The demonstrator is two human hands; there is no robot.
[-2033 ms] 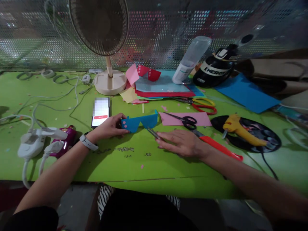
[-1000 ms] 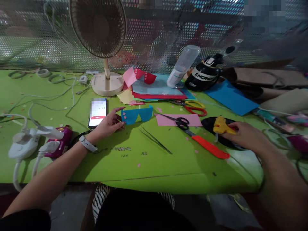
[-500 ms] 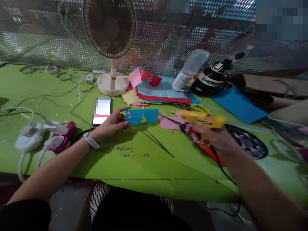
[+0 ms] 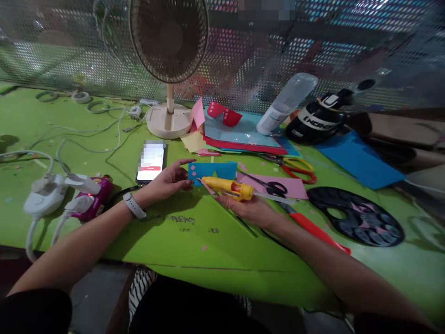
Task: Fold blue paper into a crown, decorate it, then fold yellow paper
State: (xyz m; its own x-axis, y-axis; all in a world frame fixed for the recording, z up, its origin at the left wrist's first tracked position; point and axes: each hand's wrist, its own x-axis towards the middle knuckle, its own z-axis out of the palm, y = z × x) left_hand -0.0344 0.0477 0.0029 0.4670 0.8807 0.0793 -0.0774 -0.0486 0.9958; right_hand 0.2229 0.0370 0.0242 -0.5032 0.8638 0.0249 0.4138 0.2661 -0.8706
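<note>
There is one left hand (image 4: 171, 180), one right hand (image 4: 251, 208) and one white wristband (image 4: 134, 206). There is one yellow glue gun (image 4: 224, 186), one pair of tweezers (image 4: 247, 226), one red-handled tool (image 4: 320, 232) and two pairs of scissors (image 4: 276, 188). One blue paper cutout (image 4: 225, 170) bears two pink diamonds (image 4: 193, 167), and there is one red paper cutout (image 4: 232, 118). Two bottles (image 4: 314, 119), one fan (image 4: 170, 39), one phone (image 4: 151, 161) and one black palette (image 4: 319, 199) are in view; the small grey pieces (image 4: 182, 219) are too tiny to count.

Single head-worn camera, facing forward and down. Flat green worktop (image 4: 139, 248) fills mid-frame at close range; wearer's black-clothed lap (image 4: 187, 308) shows at bottom edge; grey perforated screen (image 4: 236, 65) spans top, farther off.
</note>
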